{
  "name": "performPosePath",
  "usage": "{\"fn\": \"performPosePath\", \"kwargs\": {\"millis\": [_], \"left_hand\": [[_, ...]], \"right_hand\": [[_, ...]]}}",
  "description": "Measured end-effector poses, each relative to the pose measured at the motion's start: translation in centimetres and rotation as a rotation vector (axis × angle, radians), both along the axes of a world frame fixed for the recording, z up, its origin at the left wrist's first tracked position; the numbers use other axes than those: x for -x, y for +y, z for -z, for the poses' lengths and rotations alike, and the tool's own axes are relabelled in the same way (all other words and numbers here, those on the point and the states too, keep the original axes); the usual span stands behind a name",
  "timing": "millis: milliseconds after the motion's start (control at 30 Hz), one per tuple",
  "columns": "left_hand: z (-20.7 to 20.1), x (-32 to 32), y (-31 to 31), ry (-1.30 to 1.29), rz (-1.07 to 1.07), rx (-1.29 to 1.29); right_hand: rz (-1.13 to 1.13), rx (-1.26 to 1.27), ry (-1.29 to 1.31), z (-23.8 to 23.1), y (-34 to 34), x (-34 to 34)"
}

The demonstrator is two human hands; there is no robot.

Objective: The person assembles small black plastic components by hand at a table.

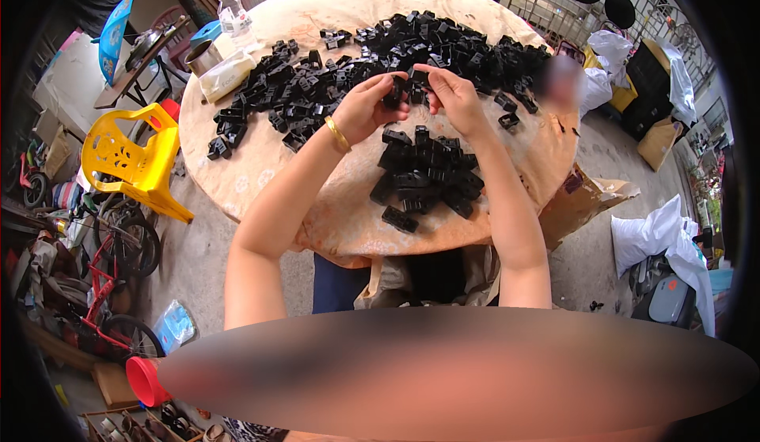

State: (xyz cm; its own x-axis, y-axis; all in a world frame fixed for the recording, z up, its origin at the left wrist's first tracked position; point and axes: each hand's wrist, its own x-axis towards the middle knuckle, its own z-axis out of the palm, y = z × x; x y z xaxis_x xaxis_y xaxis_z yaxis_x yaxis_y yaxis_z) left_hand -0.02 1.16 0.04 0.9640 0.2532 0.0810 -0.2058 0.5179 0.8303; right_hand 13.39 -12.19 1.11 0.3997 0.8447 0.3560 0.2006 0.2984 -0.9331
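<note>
Both hands are raised over a round table covered with a stained beige cloth [261,165]. My left hand [366,110], with a gold bangle at the wrist, is closed on a small black plastic part [393,94]. My right hand [457,100] pinches another black plastic part [417,87] right beside it; whether the two parts touch, I cannot tell. Behind the hands a wide heap of similar black plastic parts [443,45] spreads across the table. Closer to me, between my forearms, lies a smaller pile of black parts [423,171].
A clear plastic bottle [232,16], a metal cup [203,58] and a white soft pack [227,76] stand at the table's left edge. A yellow chair [131,153] is left of the table. An open paper bag [586,204] sits under the right edge; white sacks [649,232] lie beyond.
</note>
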Motion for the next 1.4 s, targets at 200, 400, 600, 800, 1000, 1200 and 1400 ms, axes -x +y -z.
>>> {"fn": "performPosePath", "kwargs": {"millis": [200,400,600,800,1000,1200,1400], "left_hand": [[-0.2,0.6,0.6,0.128,0.127,0.03],[-0.7,1.0,-0.1,0.232,0.135,-0.007],[-0.9,0.9,0.5,0.2,0.202,-0.067],[-2.1,1.6,-0.1,0.262,0.191,-0.124],[-2.0,1.8,0.2,0.142,0.239,-0.381],[-2.3,2.1,0.2,0.202,0.269,-0.317],[-2.1,1.9,0.7,0.209,0.411,-0.159]], "right_hand": [[-0.003,-0.178,-0.086,0.1,0.2,1.3],[-0.039,-0.232,-0.319,-0.5,-0.4,2.4],[0.005,-0.293,-0.573,-0.8,-0.3,2.6],[0.072,-0.317,-0.445,-0.6,-0.3,3.1],[0.048,-0.287,-0.395,-1.1,-0.8,3.9],[0.074,-0.329,-0.482,-0.8,-0.6,3.8],[0.047,-0.269,-0.406,-0.6,-0.5,3.4]]}}
